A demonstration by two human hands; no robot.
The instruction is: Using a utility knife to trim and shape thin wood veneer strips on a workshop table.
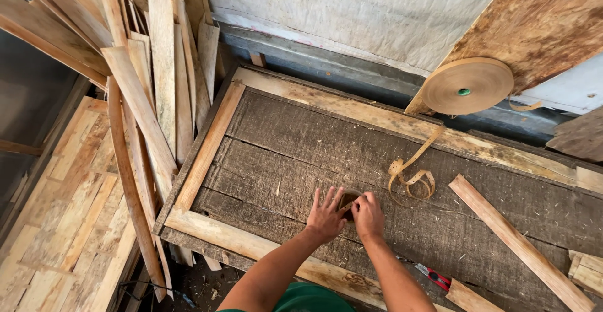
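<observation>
Filling the middle and right of the frame, a dark, rough wooden bench [301, 155] ran from the centre toward the right edge, framed by paler timber strips along its near, left and far sides. Leaning in the upper left stood a stack of thin wooden slats [157, 73], and under them, at the lower left, lay a floor of pale flat boards [63, 224]. A grey-white sheet wall [352, 10] closed off the top of the frame, with a mottled brown board [540, 23] slanting across the upper right corner.

Against that board rested a large roll of tan paper tape [467, 85] with a green hub; its loose tape end [411, 174] trailed down onto the bench and curled in loops right of centre. A pale wooden strip [518, 243] lay diagonally on the bench at the lower right. A small red and black tool [433, 277] showed at the near edge, partly hidden behind the right forearm.

Low in the centre, the left hand [325, 215] lay flat on the bench with fingers spread, touching the edge of a small round hole [347, 198] in the planks. The right hand [368, 216] sat just beside it, fingers pinched together on a short tape piece [347, 206] laid across that hole.
</observation>
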